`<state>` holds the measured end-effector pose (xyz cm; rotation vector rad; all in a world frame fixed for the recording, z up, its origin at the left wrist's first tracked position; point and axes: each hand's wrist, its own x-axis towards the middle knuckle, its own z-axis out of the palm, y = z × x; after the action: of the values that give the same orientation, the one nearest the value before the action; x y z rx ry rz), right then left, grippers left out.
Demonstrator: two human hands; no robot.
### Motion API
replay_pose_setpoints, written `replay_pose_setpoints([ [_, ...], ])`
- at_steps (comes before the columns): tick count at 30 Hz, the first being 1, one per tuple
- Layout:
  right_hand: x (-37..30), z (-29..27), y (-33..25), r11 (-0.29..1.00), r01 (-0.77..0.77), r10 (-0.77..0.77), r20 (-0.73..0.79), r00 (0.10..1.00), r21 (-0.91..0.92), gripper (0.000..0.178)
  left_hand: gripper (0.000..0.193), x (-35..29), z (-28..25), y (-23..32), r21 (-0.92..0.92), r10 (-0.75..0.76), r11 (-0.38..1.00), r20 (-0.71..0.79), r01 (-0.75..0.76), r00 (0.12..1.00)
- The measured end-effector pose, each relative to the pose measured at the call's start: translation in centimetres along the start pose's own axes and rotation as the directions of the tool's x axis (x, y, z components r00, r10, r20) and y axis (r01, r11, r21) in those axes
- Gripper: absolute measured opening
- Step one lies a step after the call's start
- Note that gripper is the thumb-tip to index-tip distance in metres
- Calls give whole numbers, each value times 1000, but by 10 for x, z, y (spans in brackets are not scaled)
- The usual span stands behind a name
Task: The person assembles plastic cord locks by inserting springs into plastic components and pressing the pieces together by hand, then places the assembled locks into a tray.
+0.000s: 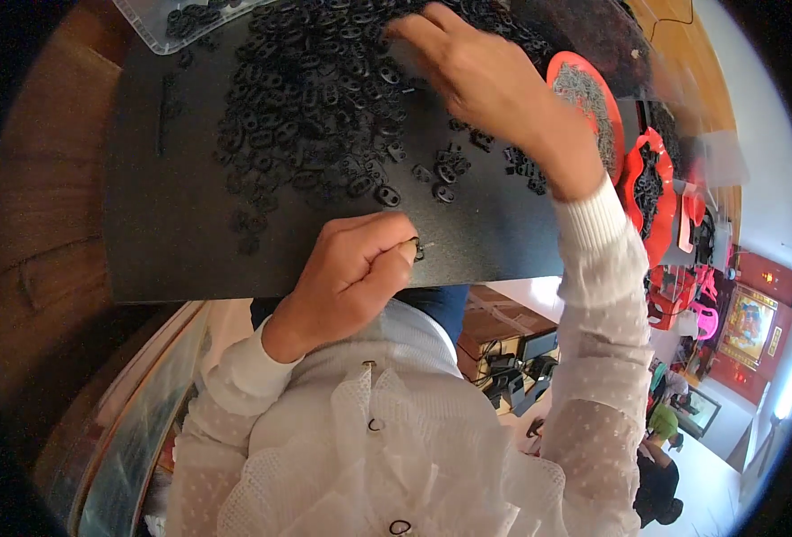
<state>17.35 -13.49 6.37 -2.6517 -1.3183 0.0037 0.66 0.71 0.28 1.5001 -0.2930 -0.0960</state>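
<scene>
My left hand (356, 268) is closed in a pinch near the front edge of the dark table. Between its thumb and forefinger is a small black plastic part (418, 249), with a thin pale bit sticking out to the right. My right hand (485, 76) hangs over the far side of the pile of black oval plastic pieces (315, 98). Its fingers bend down toward the pile; motion blurs their tips, so whether they hold anything is unclear. Nearest to my left hand lie a few loose oval pieces (387, 195).
A red plate (618, 134) heaped with small metal pins stands at the right, beside a red scalloped dish (663, 242) of black parts. At the far left is a clear plastic bin (150, 40). Small black bits (526, 170) lie near my right wrist. Other people are in the background.
</scene>
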Motion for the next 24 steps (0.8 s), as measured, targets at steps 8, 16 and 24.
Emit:
replay_pose_setpoints([
  [8,25,15,25,993,91,-86,69,994,-73,22,12,-1,-1,0,27,-16,999,-34,17,999],
  [16,-3,18,65,995,41,-34,-82,996,88,23,12,0,-1,2,11,-19,1000,-8,19,1000],
  [24,10,26,49,958,61,-40,-80,996,281,23,6,0,-2,4,63,-18,998,38,16,999],
])
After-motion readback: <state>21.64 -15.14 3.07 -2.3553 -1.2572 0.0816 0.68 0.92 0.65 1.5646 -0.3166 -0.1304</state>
